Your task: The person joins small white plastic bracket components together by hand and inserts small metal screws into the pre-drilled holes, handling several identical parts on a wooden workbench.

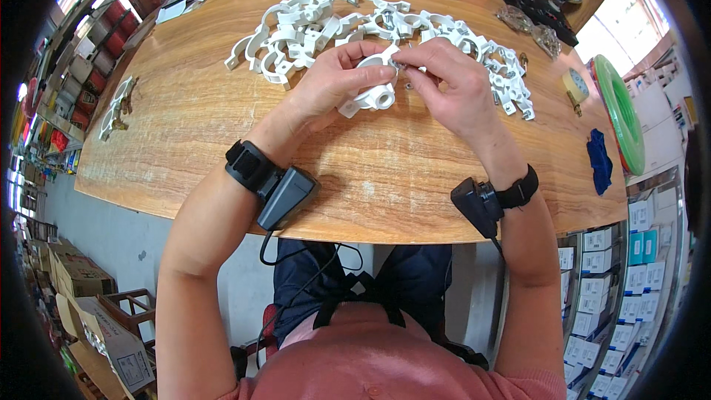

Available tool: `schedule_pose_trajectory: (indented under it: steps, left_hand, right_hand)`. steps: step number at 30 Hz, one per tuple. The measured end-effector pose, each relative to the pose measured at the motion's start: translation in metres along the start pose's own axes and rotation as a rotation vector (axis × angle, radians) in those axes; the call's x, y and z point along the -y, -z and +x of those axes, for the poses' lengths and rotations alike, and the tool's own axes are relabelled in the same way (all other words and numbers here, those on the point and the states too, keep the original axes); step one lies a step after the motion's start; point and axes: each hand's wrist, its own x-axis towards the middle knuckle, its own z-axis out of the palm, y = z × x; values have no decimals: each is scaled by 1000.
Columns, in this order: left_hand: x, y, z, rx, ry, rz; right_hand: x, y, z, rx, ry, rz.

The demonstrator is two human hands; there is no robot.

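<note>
Two hands work on one white plastic clip over a wooden table.

The left hand (337, 81) holds the white pipe clip (370, 95) tight. The right hand (455, 81) pinches a tiny metal screw (404, 67) at the clip's top. Behind them lies a big pile of white clips (311, 26), too many to count. One blue cloth (598, 159) and one green ring (621, 111) sit at the right of the table (200, 133).

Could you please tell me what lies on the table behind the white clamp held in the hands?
Behind the white pipe clamp lies a heap of similar white clamps spread across the wooden table. The left hand and right hand cover the heap's middle.
</note>
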Motion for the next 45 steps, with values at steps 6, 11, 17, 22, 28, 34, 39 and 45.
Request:
schedule_pose_trajectory:
  steps: [6,11,17,22,28,34,39,45]
  left_hand:
    - [-2,-1,-2,-21,7,16]
    - [-1,0,0,-9,15,39]
    - [0,0,0,5,-4,-5]
    - [2,2,2,-5,-8,36]
    - [1,1,0,-4,-5,0]
    - [1,0,0,-2,-11,11]
    - [1,0,1,-3,-6,16]
    - [0,0,0,-3,5,-2]
  right_hand:
    - [5,3,0,79,-166,-55]
    - [-3,0,0,4,-36,-23]
    - [2,-1,1,7,-60,9]
    - [3,2,0,30,-90,-43]
    - [0,-1,0,12,-52,5]
    - [4,2,0,51,-94,-37]
    - [2,2,0,46,-61,-51]
    - [1,0,-1,46,-47,-39]
